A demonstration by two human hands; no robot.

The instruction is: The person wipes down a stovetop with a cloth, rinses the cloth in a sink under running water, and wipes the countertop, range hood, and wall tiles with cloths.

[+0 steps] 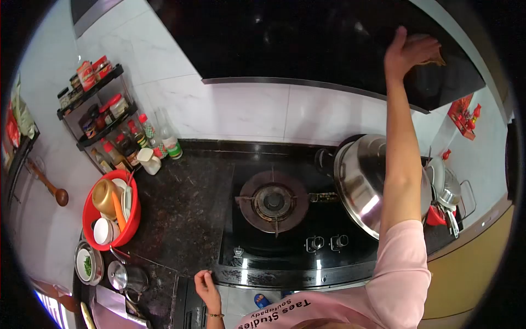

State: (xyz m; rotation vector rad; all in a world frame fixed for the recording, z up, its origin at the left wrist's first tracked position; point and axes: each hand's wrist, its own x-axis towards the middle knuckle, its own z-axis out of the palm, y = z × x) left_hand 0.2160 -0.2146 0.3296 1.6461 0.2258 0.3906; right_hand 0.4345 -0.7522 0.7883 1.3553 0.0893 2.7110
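My right hand (pixel 412 54) is raised at the upper right, flat against the glossy black range hood (pixel 307 44). Beneath its fingers a brownish cloth (pixel 437 58) sticks out, pressed to the hood's surface. My left hand (pixel 207 291) hangs low by the front edge of the counter, its fingers loosely bent and apart from the thumb, with nothing seen in it. Under my right arm a large steel pot or wok with a domed lid (pixel 359 175) stands on the right side of the black gas stove (pixel 285 241); the arm hides part of it.
A bare burner (pixel 273 202) is on the stove's left. Further left are a red basin (pixel 134 219) of dishes, a small steel pot (pixel 129 277), a bowl of chopped greens (pixel 87 265) and a spice rack (pixel 98 88). Pans and lids (pixel 449 189) stand at the far right.
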